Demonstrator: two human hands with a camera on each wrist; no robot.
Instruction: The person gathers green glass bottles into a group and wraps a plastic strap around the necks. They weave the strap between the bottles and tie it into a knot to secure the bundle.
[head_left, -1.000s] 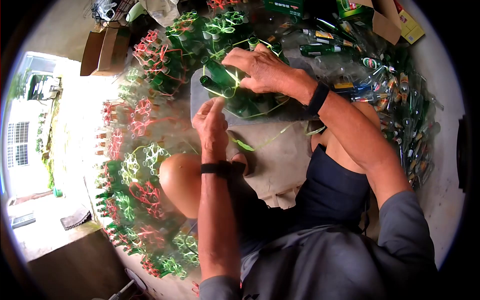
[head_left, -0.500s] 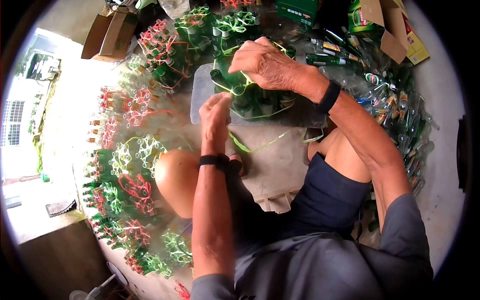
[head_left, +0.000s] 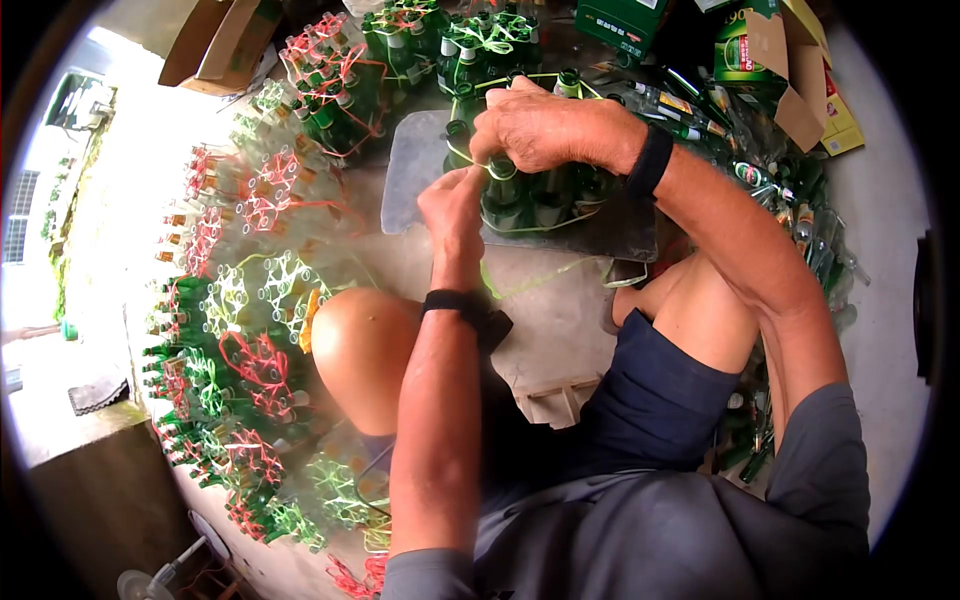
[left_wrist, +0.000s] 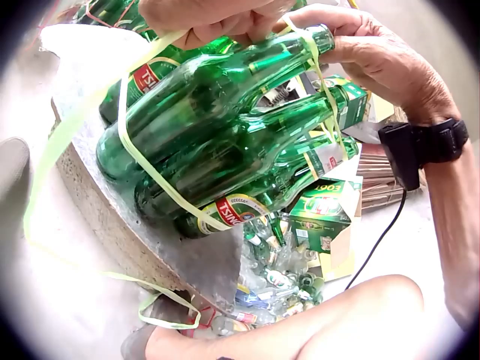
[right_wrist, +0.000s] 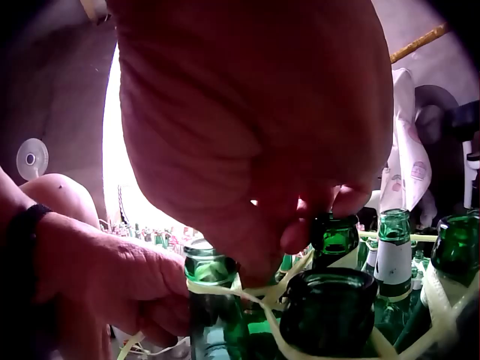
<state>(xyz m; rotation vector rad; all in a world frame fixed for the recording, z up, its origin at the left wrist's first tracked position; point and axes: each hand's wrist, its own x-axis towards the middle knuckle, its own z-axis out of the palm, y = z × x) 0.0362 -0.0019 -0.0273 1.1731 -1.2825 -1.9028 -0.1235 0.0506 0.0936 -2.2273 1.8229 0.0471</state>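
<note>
A cluster of green glass bottles (left_wrist: pixel 202 105) stands on a grey slab (head_left: pixel 415 165), with a yellow-green plastic strap (left_wrist: pixel 49 154) looped around the bodies and woven between the necks. My left hand (head_left: pixel 453 215) pinches the strap beside a bottle neck on the near left side of the cluster. Over the necks, my right hand (head_left: pixel 565 128) curls its fingers and pinches the strap close to the left fingertips. In the right wrist view, strap passes around an open bottle mouth (right_wrist: pixel 330 289) just below the right fingers. The strap's loose tail hangs off the slab's near edge.
Bundles of bottles tied with red strap (head_left: pixel 260 365) and green strap crowd the left side. Loose bottles (head_left: pixel 750 175) lie heaped on the right. An opened carton (head_left: pixel 785 80) stands at the back right, another cardboard box (head_left: pixel 215 45) at the back left. Bent knees flank the slab.
The left hand has moved up and right, bringing its fingertips close to the right hand's. The head view has shifted a little, so the slab and bundles sit differently in it.
</note>
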